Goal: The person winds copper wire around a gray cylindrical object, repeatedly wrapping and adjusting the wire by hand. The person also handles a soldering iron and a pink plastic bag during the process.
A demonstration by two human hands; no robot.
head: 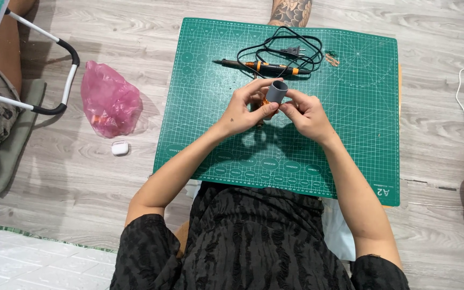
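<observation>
Matt grey plastic tube [276, 91]; matt green rubbery mat [350, 134].

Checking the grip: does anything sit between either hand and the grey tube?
Nothing visible does. The left hand and right hand both touch the grey tube directly, above the green mat. A small orange piece shows just beneath the tube.

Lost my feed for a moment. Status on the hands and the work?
Left hand and right hand both gripping grey tube. Held above green mat. Corded tool beyond, clear.
</observation>
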